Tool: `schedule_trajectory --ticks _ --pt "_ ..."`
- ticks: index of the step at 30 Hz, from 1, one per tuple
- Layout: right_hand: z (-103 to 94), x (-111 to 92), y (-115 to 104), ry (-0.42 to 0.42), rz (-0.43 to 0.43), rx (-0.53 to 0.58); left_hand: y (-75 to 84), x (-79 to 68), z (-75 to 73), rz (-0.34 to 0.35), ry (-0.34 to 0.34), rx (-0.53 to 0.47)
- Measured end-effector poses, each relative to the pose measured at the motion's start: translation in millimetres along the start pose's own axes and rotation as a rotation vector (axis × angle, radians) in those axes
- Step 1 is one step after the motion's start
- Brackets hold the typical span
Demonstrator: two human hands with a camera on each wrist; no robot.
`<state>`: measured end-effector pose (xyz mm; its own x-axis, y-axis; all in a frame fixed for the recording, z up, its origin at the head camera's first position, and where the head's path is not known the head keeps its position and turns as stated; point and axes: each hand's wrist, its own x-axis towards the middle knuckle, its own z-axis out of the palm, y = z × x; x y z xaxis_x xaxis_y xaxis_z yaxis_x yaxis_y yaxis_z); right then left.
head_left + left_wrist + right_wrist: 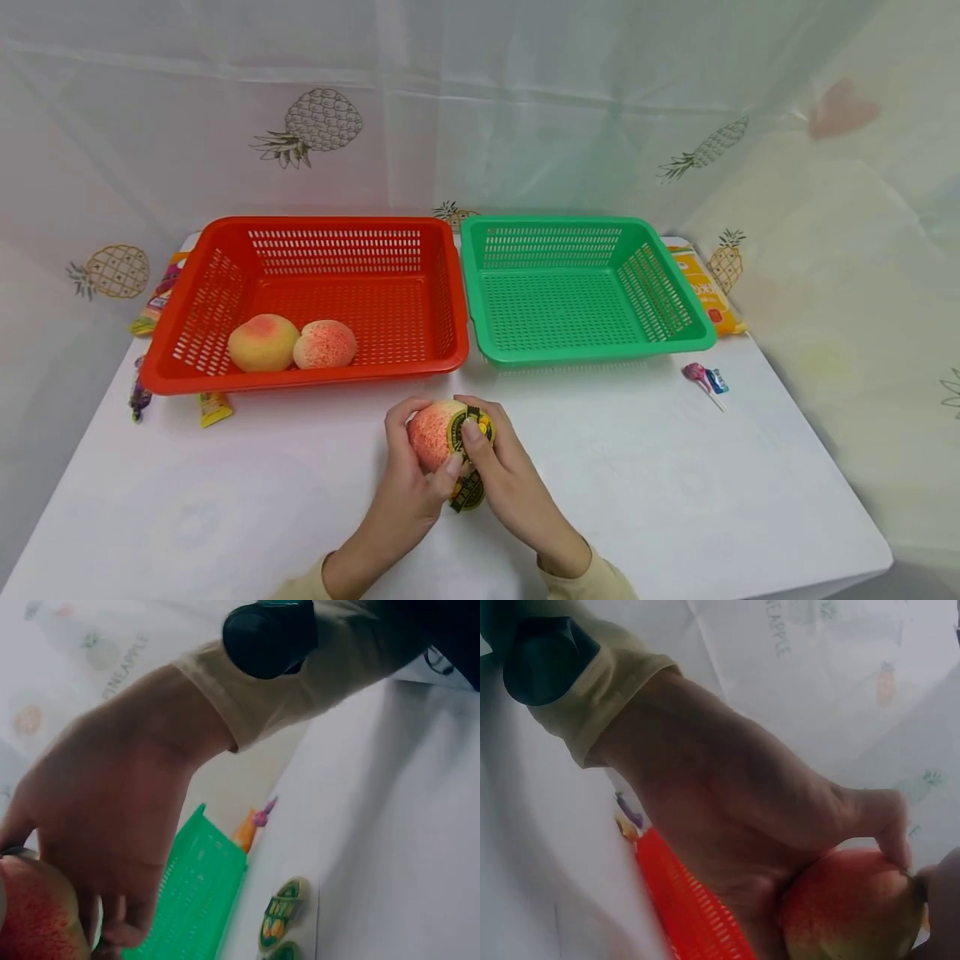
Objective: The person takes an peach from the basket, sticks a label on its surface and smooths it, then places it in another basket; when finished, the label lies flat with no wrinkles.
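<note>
A red-and-cream peach (432, 435) is held between both hands over the front middle of the table. My left hand (408, 492) grips its left side, thumb across the near face. My right hand (517, 487) curls round the other side, its thumb lying on a round black-and-yellow label (459, 432) at the peach's front. Just below the peach shows a second such label (469, 493). In the left wrist view, labels (283, 915) show against the white table. The right wrist view has the peach (851, 907) against the right palm, the thumb bent over its top.
A red basket (300, 387) behind on the left holds two peaches (262, 343). Beside it stands a green basket (592, 357). Around them lie a yellow packet (215, 409), a purple wrapped candy (139, 392), a lollipop (697, 375), a blue wrapper (717, 382) and an orange bag (705, 292).
</note>
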<state>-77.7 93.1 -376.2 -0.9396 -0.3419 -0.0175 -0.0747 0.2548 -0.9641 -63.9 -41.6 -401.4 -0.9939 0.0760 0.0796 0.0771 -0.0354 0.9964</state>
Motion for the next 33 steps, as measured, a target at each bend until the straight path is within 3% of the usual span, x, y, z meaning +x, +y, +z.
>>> schedule_trajectory --ticks 4,8,13,17,23,33 --pt "3.3 -1.3 -2.5 0.062 -0.001 0.015 -0.3 1.3 0.3 0.043 -0.021 0.013" --pt "6.2 -4.0 -1.7 0.151 -0.076 -0.011 1.8 4.5 -3.7 0.069 -0.085 0.135" --pt "8.6 -4.2 -0.7 0.221 -0.170 -0.082 6.2 4.1 -5.2 0.027 -0.099 0.273" --pt "10.2 -4.6 0.1 0.236 -0.166 -0.102 5.9 3.2 -3.3 -0.017 -0.079 0.249" --pt "11.9 -5.4 -1.3 0.258 -0.154 -0.078 1.9 2.6 -2.1 -0.021 -0.087 0.157" --pt "3.7 -3.9 -0.9 0.258 -0.115 -0.060 -3.5 4.5 -4.7 -0.026 -0.186 0.071"
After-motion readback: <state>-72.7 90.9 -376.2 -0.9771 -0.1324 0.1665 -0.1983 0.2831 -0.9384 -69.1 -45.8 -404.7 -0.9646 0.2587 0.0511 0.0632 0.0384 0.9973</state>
